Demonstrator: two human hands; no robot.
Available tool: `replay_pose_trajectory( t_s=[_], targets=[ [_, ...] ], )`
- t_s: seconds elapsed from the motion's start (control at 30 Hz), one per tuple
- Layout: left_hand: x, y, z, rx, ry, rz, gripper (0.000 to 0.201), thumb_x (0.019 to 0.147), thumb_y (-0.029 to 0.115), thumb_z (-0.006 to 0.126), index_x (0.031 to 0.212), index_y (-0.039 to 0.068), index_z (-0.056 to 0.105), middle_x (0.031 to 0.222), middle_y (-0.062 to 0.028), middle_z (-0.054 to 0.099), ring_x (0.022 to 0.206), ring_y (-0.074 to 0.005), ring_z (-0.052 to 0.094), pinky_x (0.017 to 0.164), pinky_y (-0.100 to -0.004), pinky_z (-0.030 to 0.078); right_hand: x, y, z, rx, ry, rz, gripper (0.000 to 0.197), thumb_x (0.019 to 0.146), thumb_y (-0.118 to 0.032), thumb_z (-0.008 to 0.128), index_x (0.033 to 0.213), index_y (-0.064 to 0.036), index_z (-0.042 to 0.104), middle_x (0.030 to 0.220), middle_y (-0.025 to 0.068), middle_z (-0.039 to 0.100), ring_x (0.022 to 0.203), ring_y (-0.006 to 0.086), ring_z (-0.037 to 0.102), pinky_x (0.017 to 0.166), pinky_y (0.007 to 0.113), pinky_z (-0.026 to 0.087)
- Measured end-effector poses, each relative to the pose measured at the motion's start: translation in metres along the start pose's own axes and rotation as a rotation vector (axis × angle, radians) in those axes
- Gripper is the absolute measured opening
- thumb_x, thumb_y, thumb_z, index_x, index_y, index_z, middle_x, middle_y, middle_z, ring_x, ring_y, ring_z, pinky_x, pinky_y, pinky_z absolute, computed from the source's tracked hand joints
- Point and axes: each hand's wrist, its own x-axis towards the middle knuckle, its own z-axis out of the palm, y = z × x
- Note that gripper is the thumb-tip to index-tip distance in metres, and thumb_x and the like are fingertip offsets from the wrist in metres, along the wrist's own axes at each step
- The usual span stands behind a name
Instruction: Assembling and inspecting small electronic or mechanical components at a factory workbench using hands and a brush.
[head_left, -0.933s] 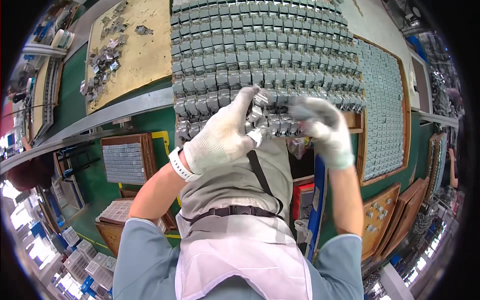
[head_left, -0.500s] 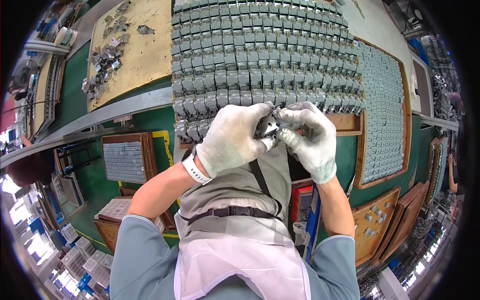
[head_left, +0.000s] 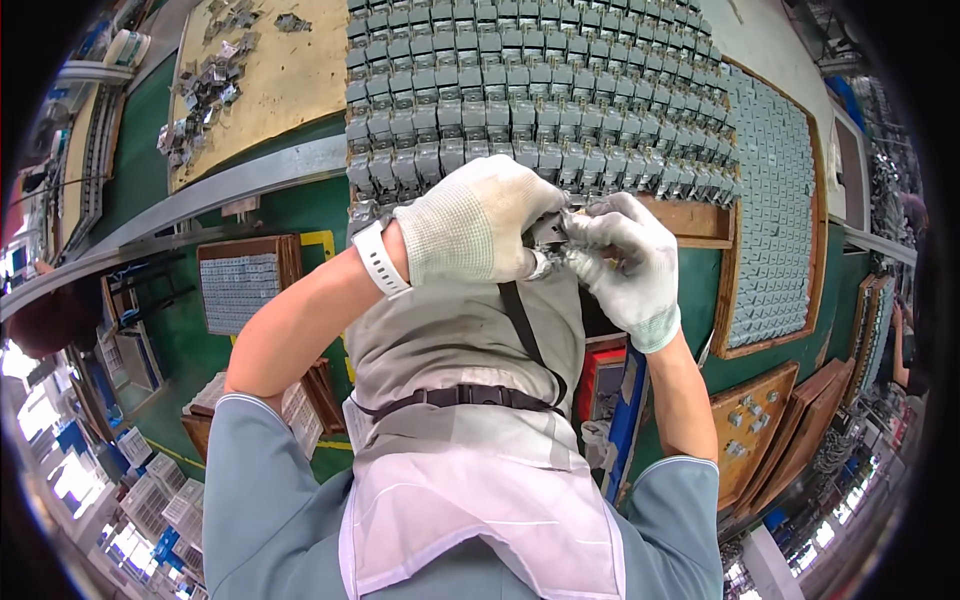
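My left hand (head_left: 478, 222), in a white knit glove, is closed with thumb and fingers around a small shiny metal part (head_left: 548, 234). From the other side my right hand (head_left: 632, 268), gloved the same way, pinches the part's right edge. Both hands meet in front of my waist, just over the near edge of a large array of grey, block-shaped metal parts (head_left: 500, 75) set in tight rows. Fingers cover much of the held part, so its full shape is hidden.
Bare wood of the tray frame (head_left: 690, 222) shows at the array's near right. Farther right lies a framed tray of small grey pieces (head_left: 768, 200). Loose metal pieces (head_left: 208, 95) are scattered on a pale board (head_left: 285, 85) at the far left. A metal rail (head_left: 250, 180) crosses the left side.
My left hand has moved up and turned at the wrist, covering more of the metal part. My right hand keeps its pinch. The array sits slightly higher in view.
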Motion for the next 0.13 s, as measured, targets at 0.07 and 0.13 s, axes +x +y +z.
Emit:
replay_pose_trajectory(
  t_s=[0.07,0.13],
  targets=[
    [-0.0003,-0.0029,0.0079,-0.113,0.056,-0.010,0.023,0.070,0.023,0.073,0.075,0.001,0.064,0.069,-0.0201,0.064,0.074,-0.0395,0.067,0.070,-0.0447,0.054,-0.0042,-0.0005,-0.0014,0.062,0.025,0.094,0.025,0.073,-0.003,0.080,0.097,0.0001,0.073,0.093,0.0090,0.065,0.079,0.0166,0.065,0.064,0.028,0.051],
    [-0.0021,-0.0036,0.0085,-0.196,0.011,-0.056,0.026,0.069,0.023,0.075,0.077,0.001,0.064,0.070,-0.0194,0.064,0.074,-0.0393,0.067,0.070,-0.0441,0.054,-0.0048,-0.0001,-0.0031,0.060,0.015,0.103,0.026,0.074,-0.007,0.081,0.098,-0.0005,0.073,0.095,0.0094,0.065,0.080,0.0167,0.065,0.065,0.026,0.051]
  ],
)
